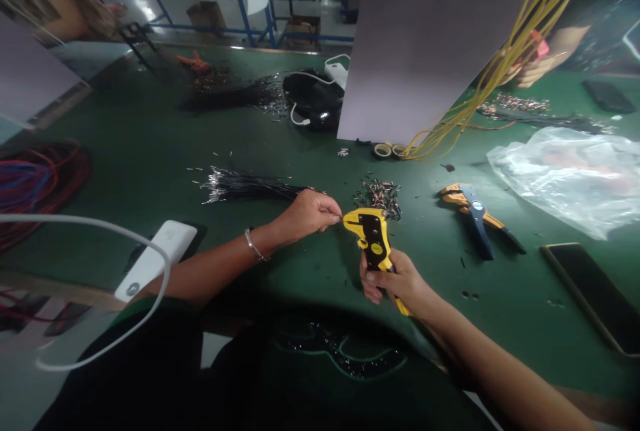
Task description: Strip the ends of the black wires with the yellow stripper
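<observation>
Fingers pinched together, my left hand (313, 214) holds a thin black wire by its end, right at the jaws of a yellow-and-black wire stripper (375, 244). Most of that wire is hidden by the hand. My right hand (400, 278) is wrapped around the stripper's handles, the tool's head pointing up and left. Behind my left hand lies a bundle of black wires (255, 184) with bright silvery ends toward the left. A pile of small cut pieces (381, 196) sits just beyond the stripper's head.
A blue-and-orange wire stripper (473, 211), a phone (595, 294) and a clear plastic bag (575, 174) lie to the right. Yellow wires (480, 98) hang beside a grey panel (420, 44). A white power bank (157, 258) with a cable is near my left forearm. Another person's hand (537, 68) is at upper right.
</observation>
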Demonstrator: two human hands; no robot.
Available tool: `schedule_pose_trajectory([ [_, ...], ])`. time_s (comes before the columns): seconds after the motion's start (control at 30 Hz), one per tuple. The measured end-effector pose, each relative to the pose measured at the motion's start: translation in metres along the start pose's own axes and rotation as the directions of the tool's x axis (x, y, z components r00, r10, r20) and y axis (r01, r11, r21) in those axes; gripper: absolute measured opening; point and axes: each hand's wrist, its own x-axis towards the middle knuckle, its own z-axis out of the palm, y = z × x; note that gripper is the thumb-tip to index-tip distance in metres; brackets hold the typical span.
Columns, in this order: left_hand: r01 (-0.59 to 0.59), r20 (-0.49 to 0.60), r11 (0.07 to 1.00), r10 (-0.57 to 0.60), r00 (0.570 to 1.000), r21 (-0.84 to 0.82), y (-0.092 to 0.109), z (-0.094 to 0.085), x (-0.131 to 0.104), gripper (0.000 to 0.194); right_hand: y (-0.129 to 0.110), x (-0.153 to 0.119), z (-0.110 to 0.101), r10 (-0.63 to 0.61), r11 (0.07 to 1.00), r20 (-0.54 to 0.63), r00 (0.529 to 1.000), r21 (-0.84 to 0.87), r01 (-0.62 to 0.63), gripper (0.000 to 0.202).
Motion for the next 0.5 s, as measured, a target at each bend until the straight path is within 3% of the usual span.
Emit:
schedule_pose_trajectory([
  [0.33, 0.009, 0.029, 0.996, -0.011, 1.000, 0.094, -0.009, 0.000, 0.007, 0.012, 0.005, 0.006, -0.003, 0.001, 0.993, -0.086, 0.996, -0.120, -0.011, 0.016],
  [0.5, -0.019, 0.000, 0.997, 0.019, 1.000, 0.070, -0.011, -0.001, 0.007, 0.011, 0.000, 0.008, -0.004, -0.037, 0.999, -0.060, 0.998, -0.034, 0.035, 0.017],
])
